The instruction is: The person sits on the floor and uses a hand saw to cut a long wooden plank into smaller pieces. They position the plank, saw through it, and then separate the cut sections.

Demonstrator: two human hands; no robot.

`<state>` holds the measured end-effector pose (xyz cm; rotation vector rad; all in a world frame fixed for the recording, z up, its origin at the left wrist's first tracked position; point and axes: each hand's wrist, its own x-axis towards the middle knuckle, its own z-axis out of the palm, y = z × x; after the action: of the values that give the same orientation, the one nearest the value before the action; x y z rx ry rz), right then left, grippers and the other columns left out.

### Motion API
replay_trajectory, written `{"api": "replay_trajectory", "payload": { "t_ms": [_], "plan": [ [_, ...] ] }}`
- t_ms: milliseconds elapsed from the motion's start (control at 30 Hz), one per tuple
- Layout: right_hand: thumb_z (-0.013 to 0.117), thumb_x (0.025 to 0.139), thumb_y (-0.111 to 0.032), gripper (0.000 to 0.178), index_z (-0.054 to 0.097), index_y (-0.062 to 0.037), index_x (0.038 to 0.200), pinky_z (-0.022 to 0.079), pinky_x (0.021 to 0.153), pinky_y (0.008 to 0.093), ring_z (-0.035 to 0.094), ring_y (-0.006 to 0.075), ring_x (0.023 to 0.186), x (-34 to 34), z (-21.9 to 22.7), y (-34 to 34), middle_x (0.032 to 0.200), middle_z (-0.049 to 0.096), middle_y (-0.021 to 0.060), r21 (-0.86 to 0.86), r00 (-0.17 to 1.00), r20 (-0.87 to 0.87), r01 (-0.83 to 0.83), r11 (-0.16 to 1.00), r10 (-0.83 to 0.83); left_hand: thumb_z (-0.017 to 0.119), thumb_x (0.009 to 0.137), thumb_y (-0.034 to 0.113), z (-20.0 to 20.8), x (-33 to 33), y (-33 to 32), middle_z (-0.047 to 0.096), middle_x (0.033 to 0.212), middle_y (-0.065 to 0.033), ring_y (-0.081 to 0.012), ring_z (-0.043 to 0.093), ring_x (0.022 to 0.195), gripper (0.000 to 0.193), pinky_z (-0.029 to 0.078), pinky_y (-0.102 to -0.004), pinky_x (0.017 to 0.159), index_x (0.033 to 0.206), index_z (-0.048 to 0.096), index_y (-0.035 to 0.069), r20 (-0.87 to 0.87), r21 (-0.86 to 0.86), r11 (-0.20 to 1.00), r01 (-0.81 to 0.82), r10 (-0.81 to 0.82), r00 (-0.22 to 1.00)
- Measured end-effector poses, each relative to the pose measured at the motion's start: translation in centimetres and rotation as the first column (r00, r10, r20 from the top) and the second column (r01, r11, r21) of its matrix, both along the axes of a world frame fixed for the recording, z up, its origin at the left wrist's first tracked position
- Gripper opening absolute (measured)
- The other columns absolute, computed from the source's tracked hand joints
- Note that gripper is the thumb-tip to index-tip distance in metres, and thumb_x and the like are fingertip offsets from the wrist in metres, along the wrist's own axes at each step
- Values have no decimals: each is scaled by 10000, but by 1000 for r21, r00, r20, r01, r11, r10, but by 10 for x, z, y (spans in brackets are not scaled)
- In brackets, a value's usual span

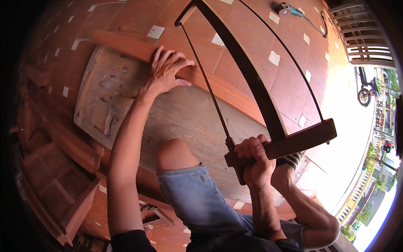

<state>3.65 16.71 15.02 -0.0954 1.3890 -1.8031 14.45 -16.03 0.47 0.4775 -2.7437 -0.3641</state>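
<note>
My right hand [257, 161] is wrapped round the lower end of a wooden frame saw [252, 71], at the blade's near end. The saw's thin toothed blade [205, 82] slants across a long reddish-brown wooden plank [239, 103]. Whether its teeth touch the wood, I cannot tell. My left hand [170, 69] rests on the plank just left of the blade, fingers spread and thumb held apart. Beneath the plank lies a broad, worn wooden board [176, 113], stained and scarred at its left end. My bent knee [178, 154] presses over this board's near side.
Reddish floor tiles with small white insets surround the board. An angle grinder [289, 10] with a cord lies at the far right. Wooden frames and panels [56, 185] are piled at the left. A slatted wooden piece [361, 31] stands far right; a motorcycle [366, 93] is outside.
</note>
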Motion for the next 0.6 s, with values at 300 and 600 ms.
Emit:
{"api": "replay_trajectory", "payload": {
  "t_ms": [300,600],
  "plan": [
    [676,1008,-208,374,427,-106,749,463,720,398,445,179,630,5,1,2,645,436,29,-32,997,-41,-61,998,60,891,669,480,-4,-2,-1,620,1177,40,-223,555,1230,680,234,-559,1236,1275,629,314,-6,-16,1000,-13,13,1000],
    [682,1005,-203,378,423,-107,748,457,711,399,431,181,612,10,0,0,637,424,25,-40,997,-32,-69,997,67,893,659,482,-5,-1,0,622,1184,38,-226,555,1242,696,250,-560,1225,1277,626,310,4,-19,1000,-19,19,1000]
  ]
}}
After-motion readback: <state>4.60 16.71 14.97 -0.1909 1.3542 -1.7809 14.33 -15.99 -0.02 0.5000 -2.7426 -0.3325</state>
